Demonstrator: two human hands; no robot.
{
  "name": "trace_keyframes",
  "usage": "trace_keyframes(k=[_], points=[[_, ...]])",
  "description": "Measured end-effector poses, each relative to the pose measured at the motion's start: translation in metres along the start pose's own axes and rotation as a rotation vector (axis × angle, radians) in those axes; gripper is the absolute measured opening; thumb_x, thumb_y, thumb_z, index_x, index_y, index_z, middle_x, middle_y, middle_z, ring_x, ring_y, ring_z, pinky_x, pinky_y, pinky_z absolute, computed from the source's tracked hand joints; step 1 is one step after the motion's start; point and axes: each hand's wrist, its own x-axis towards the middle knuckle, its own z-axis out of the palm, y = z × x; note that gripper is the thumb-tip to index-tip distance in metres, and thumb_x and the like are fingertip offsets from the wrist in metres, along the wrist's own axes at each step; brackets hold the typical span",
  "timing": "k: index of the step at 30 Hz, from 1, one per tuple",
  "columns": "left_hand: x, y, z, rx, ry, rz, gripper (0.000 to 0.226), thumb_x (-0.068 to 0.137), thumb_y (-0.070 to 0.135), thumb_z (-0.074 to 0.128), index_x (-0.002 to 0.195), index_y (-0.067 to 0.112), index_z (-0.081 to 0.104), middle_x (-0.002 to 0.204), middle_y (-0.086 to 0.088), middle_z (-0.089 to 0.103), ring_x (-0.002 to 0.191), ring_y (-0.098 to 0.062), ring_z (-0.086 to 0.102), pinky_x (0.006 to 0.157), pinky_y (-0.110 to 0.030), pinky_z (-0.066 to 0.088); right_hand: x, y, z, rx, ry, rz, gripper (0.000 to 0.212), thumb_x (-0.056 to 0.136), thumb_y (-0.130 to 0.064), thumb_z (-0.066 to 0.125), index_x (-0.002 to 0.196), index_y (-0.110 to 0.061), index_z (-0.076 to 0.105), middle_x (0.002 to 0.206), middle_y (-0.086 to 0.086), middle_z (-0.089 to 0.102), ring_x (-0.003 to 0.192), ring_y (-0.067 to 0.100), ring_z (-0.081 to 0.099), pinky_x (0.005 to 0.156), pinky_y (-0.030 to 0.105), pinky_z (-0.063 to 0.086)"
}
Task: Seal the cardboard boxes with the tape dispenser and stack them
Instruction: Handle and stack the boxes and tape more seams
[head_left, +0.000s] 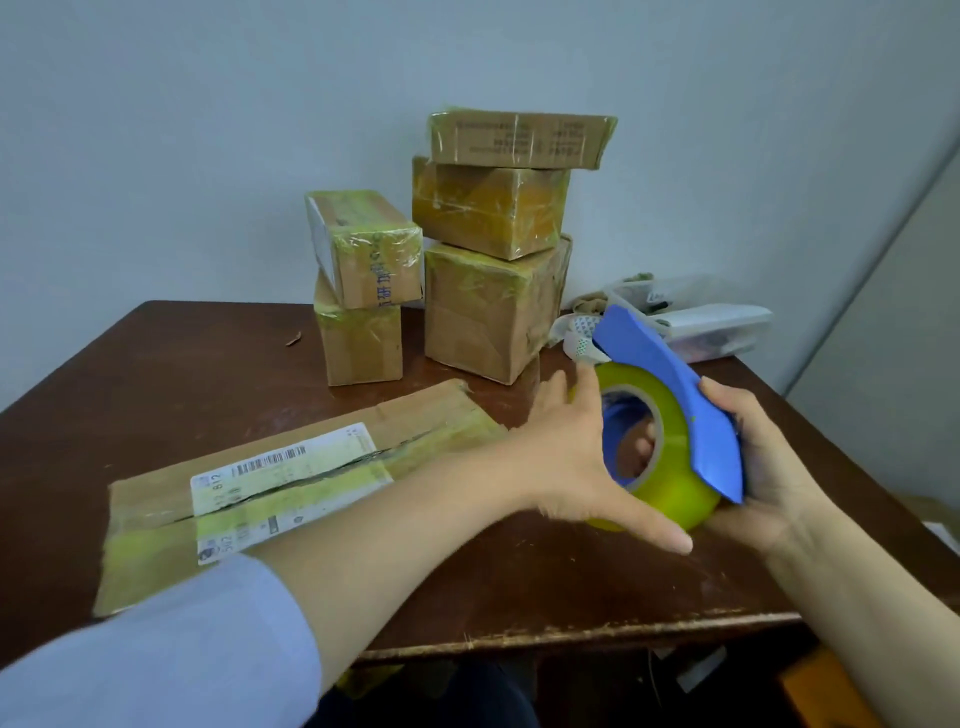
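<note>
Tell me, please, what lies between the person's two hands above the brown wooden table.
The blue plastic tape dispenser with its yellow-green roll of tape, in the head view; the right hand grips it, the left hand touches the roll.

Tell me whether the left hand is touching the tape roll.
Touching. The head view shows the left hand's thumb and fingers spanning the tape roll, pressed against its rim.
</note>
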Motion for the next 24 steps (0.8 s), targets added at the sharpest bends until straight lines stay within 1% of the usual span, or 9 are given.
trace_keyframes(k=[7,10,11,13,15,16,18,20,24], points=[[-0.004,-0.003,0.008,0.005,0.214,0.107,0.142,0.059,0.05,0.085,0.149,0.014,-0.019,0.158,0.01,-0.011,0.145,-0.009,-0.006,0.118,-0.032,0.015,-0.008,0.006,0.012,0.016,-0.073,-0.014,0.069,0.025,-0.034,0.093,0.084,-0.002,0.076,0.073,0.015,0.071,0.064,0.024,0.07,0.059,0.035,0.058],[-0.008,-0.001,0.003,-0.01,0.205,0.137,0.143,0.056,0.046,0.088,0.149,0.018,-0.017,0.158,0.012,-0.005,0.145,-0.008,0.0,0.118,-0.034,0.018,-0.012,0.006,0.016,-0.019,-0.118,-0.09,0.063,0.025,-0.037,0.091,0.076,-0.004,0.076,0.066,0.011,0.069,0.057,0.019,0.068,0.056,0.031,0.057],[-0.009,0.0,-0.002,-0.095,0.178,0.148,0.138,0.058,0.042,0.088,0.151,0.019,-0.01,0.158,0.01,0.008,0.143,-0.007,0.012,0.116,-0.035,0.023,-0.013,0.004,0.017,-0.031,-0.131,-0.13,0.06,0.025,-0.039,0.09,0.073,-0.006,0.077,0.064,0.01,0.068,0.055,0.018,0.067,0.054,0.029,0.057],[-0.013,0.002,-0.018,-0.431,0.162,0.164,0.1,0.068,0.031,0.081,0.148,0.013,0.024,0.143,0.001,0.044,0.125,-0.006,0.042,0.106,-0.031,0.037,-0.015,0.0,0.017,-0.067,-0.147,-0.185,0.059,0.024,-0.04,0.09,0.071,-0.008,0.077,0.061,0.009,0.067,0.05,0.016,0.065,0.051,0.027,0.055],[-0.01,0.001,-0.035,-0.766,0.273,0.065,0.045,0.079,0.034,0.064,0.118,0.012,0.056,0.123,-0.005,0.06,0.109,-0.01,0.055,0.095,-0.027,0.045,-0.017,-0.003,0.015,-0.134,-0.175,-0.187,0.061,0.024,-0.042,0.091,0.071,-0.007,0.076,0.059,0.012,0.065,0.047,0.019,0.063,0.049,0.029,0.054],[-0.006,0.001,-0.042,-0.89,0.326,-0.054,0.038,0.085,0.04,0.056,0.109,0.01,0.059,0.117,-0.011,0.062,0.103,-0.014,0.058,0.087,-0.028,0.05,-0.018,-0.004,0.015,-0.162,-0.194,-0.174,0.061,0.025,-0.042,0.091,0.072,-0.005,0.075,0.058,0.013,0.064,0.047,0.021,0.062,0.049,0.03,0.054],[0.002,0.0,-0.054,-1.014,0.28,-0.269,0.067,0.09,0.06,0.04,0.111,0.0,0.058,0.11,-0.019,0.063,0.094,-0.023,0.061,0.071,-0.031,0.054,-0.021,-0.004,0.016,-0.2,-0.25,-0.144,0.06,0.03,-0.042,0.09,0.075,-0.004,0.074,0.059,0.014,0.063,0.048,0.022,0.062,0.049,0.031,0.054],[0.008,0.0,-0.06,-1.03,0.163,-0.353,0.089,0.081,0.077,0.035,0.109,-0.003,0.061,0.096,-0.014,0.066,0.082,-0.023,0.061,0.062,-0.03,0.051,-0.023,-0.004,0.018,-0.22,-0.297,-0.116,0.06,0.033,-0.04,0.09,0.077,-0.003,0.074,0.061,0.014,0.063,0.048,0.023,0.062,0.049,0.031,0.054],[0.013,0.0,-0.066,-1.007,0.176,-0.339,0.069,0.076,0.073,0.054,0.09,0.006,0.067,0.071,-0.005,0.064,0.059,-0.016,0.059,0.053,-0.023,0.047,-0.025,-0.004,0.02,-0.292,-0.288,-0.055,0.066,0.029,-0.039,0.092,0.078,0.001,0.073,0.06,0.021,0.063,0.049,0.029,0.062,0.049,0.033,0.054]])
